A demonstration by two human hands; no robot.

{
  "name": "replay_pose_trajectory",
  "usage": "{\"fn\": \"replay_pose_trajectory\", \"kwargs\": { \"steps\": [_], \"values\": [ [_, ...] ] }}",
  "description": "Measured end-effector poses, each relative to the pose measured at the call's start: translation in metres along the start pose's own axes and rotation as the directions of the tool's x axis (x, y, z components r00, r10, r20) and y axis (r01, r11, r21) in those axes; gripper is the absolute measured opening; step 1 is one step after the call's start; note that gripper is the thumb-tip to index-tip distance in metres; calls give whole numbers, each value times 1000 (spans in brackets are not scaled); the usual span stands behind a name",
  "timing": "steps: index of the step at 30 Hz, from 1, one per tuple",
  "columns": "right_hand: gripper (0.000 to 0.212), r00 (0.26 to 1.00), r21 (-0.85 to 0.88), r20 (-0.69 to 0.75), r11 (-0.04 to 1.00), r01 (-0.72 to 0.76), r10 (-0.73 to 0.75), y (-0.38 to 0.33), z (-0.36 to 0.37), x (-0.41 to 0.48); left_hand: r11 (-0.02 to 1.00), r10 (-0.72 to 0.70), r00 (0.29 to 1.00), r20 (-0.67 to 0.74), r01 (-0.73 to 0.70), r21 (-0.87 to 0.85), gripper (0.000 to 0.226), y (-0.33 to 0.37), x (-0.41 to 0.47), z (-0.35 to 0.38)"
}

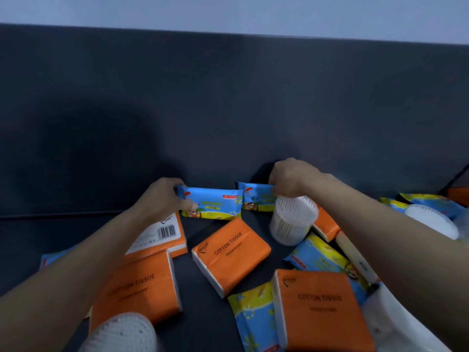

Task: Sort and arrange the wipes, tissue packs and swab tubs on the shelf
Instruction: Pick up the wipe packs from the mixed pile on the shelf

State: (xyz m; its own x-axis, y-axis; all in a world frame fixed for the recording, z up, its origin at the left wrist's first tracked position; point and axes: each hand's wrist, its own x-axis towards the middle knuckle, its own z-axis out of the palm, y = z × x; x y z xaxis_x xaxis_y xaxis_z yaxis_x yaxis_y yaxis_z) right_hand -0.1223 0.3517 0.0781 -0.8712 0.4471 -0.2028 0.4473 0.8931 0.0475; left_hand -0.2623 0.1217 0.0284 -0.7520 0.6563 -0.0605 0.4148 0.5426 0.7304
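Two blue wipe packs stand on edge against the dark back wall. My left hand [162, 196] grips the left end of the left wipe pack [212, 204]. My right hand [291, 177] pinches the top of the right wipe pack [255, 198]. A clear swab tub [293, 219] stands just in front of my right hand. Orange cotton tissue packs lie scattered in front: one in the middle [231, 255], one at the lower left [137, 288], one at the lower right [322, 308]. More blue wipe packs [253, 316] lie among them.
The dark shelf surface [203, 331] runs back to a dark wall [228, 97]. A second swab tub [121, 334] sits at the bottom left and a third [431, 219] at the far right. Another orange pack with a barcode [162, 235] lies under my left forearm.
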Motion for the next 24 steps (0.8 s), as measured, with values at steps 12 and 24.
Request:
{"fn": "replay_pose_trajectory", "kwargs": {
  "steps": [12,24],
  "values": [
    [12,999,-23,51,1000,-2,3,-1,-5,-4,992,-29,993,-113,42,117,30,8,-1,16],
    [21,969,-57,-245,998,-34,19,4,-5,-16,859,-34,974,-222,142,492,45,12,-9,15]
  ]
}}
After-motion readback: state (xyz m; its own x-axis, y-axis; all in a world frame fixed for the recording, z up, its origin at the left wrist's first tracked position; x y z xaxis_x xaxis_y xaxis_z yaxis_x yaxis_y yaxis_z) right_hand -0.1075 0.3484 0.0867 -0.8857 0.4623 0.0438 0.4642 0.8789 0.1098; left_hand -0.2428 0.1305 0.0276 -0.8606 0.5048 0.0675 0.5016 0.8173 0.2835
